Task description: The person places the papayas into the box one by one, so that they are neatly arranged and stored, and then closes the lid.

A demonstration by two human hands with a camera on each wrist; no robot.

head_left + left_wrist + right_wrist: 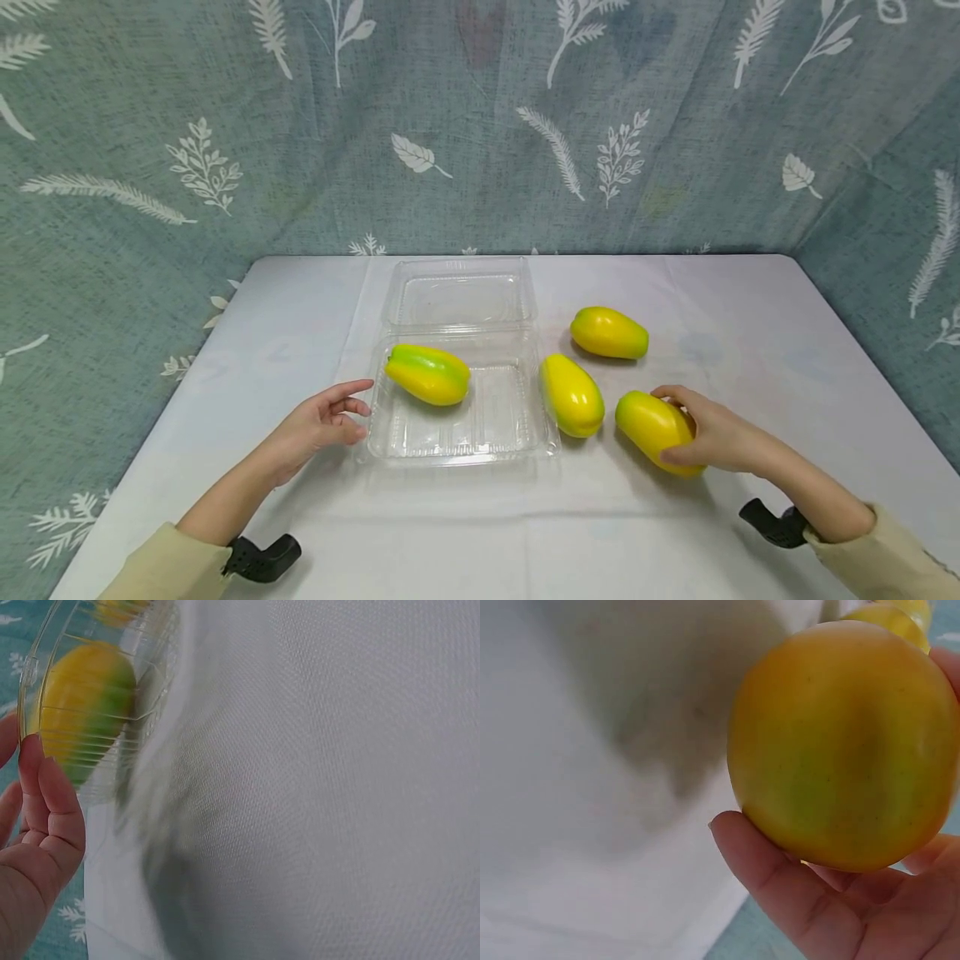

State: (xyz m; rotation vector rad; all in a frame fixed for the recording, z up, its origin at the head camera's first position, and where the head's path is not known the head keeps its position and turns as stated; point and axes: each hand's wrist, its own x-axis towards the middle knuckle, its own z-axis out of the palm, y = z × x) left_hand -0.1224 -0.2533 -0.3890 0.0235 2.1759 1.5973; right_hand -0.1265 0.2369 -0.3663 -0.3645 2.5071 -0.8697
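Several yellow-green papayas lie on a white table (675,533). One papaya (427,374) (84,705) sits inside a clear plastic clamshell box (480,433) whose lid (459,293) is folded back. My left hand (324,421) (37,825) hovers just left of the box, fingers relaxed and holding nothing. My right hand (701,433) grips a papaya (652,427) (844,742) on the table at the right, thumb (769,877) under it. Two more papayas (572,395) (609,332) lie between the box and that hand.
A blue-green cloth with white leaf prints (480,125) hangs behind and at both sides of the table. Black wrist mounts (262,558) (772,523) show near my sleeves. The table's edges run close on the left and right.
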